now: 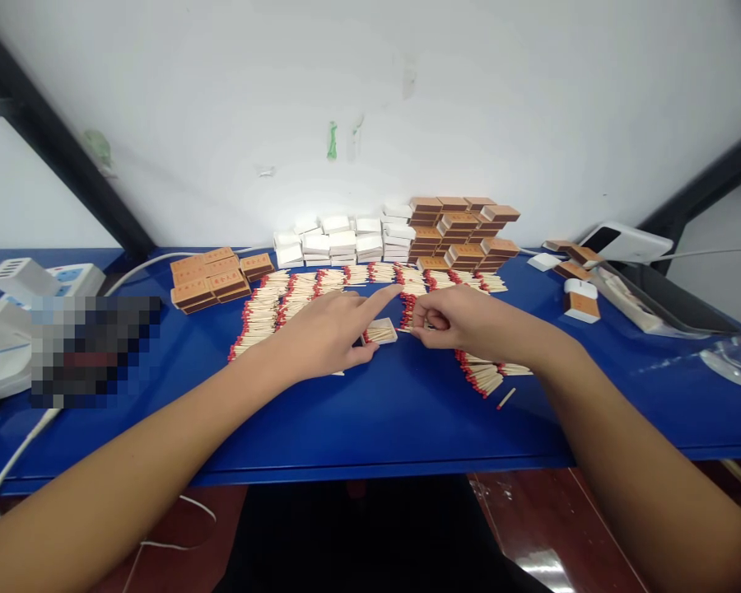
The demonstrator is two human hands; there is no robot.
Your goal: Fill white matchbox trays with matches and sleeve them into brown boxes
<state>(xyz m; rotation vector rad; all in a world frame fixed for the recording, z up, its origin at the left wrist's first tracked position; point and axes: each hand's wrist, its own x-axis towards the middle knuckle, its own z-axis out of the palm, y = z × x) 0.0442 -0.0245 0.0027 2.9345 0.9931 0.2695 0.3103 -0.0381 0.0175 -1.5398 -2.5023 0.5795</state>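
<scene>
A small white matchbox tray (388, 336) with red-tipped matches in it rests on the blue table. My left hand (324, 333) grips that tray from its left side, thumb at the near edge and index finger stretched out above it. Just right of the tray, my right hand (450, 317) is closed in a pinch, and a pale match (403, 331) sticks out of its fingertips toward the tray. Behind and around both hands lie rows of red-headed matches (259, 309). One loose match (506, 399) lies apart at the right, nearer the front edge.
Stacked white trays (342, 241) and brown matchbox sleeves (457, 231) stand against the wall. More brown matchboxes (210, 280) sit at the back left. Power strips (77, 284) and a pixelated dark object (95, 350) occupy the left; a white device (623, 241) is at right.
</scene>
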